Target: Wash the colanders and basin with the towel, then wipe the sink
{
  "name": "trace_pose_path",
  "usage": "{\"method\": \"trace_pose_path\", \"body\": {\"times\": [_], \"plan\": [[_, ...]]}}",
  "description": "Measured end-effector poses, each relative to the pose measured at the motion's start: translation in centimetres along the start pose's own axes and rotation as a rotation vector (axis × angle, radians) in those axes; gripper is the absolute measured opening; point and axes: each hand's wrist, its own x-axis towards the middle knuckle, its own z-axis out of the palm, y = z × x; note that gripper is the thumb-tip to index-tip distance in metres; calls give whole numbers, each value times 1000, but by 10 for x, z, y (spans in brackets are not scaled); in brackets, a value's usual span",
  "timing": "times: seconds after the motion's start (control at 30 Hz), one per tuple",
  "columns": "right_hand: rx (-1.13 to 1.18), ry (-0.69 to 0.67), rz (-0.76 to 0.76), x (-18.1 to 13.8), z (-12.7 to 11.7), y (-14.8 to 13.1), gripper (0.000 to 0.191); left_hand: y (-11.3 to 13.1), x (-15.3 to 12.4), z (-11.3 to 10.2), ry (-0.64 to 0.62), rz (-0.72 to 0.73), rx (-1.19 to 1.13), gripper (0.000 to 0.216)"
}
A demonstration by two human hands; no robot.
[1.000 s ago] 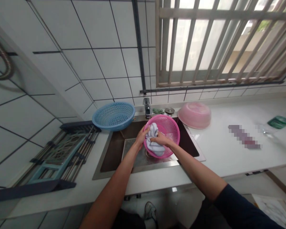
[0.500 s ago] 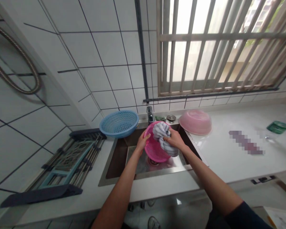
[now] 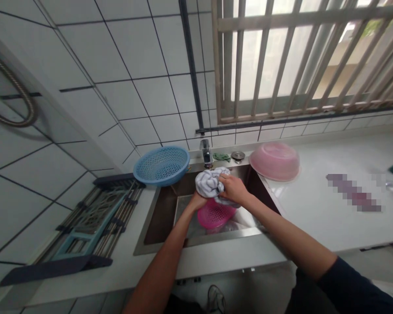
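A bunched white-and-grey striped cloth (image 3: 208, 183) is in my right hand (image 3: 234, 189), whose fingers are closed round its folds above the sink. My left hand (image 3: 197, 202) is at the cloth's lower left, beside the rim of a pink perforated basket (image 3: 216, 214). Cloth covers its fingers, so their grip is hidden. The basket is under the cloth, inside the steel sink (image 3: 150, 226), with its upper part out of sight. Behind the cloth stands the faucet (image 3: 206, 153).
A blue perforated basket (image 3: 162, 165) rests at the sink's back left corner. An upturned pink basin (image 3: 275, 161) sits on the right counter. Near the faucet lie a green scrubbing cloth (image 3: 222, 157) and a metal drain strainer (image 3: 238, 156). A folded rack (image 3: 94, 220) lies left.
The cloth has shifted left and now covers my left fingers and the basket's upper part. My left thumb, earlier over the basket rim, is hidden. The basket shows lower in the view.
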Motion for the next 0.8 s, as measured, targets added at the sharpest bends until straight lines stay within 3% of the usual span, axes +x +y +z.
{"method": "trace_pose_path", "body": {"times": [0.1, 0.2, 0.3, 0.4, 0.5, 0.67, 0.8], "plan": [[16, 41, 21, 2, -2, 14, 39, -1, 0, 1, -42, 57, 105, 61], [53, 98, 104, 3, -4, 33, 39, 1, -2, -4, -97, -26, 160, 57], [101, 110, 259, 0, -7, 54, 37, 10, -3, -14, -135, -104, 204, 71], [134, 102, 365, -4, -12, 69, 41, 19, -3, -22, -196, -33, 226, 86], [138, 132, 346, -8, -18, 73, 32, 20, -3, -23, -236, 39, 292, 82], [66, 226, 196, -13, -31, 59, 23, 20, -15, -7, -58, 178, 569, 75], [17, 286, 76, -21, -50, 37, 28, 45, -31, 3, 90, 330, 679, 64]]}}
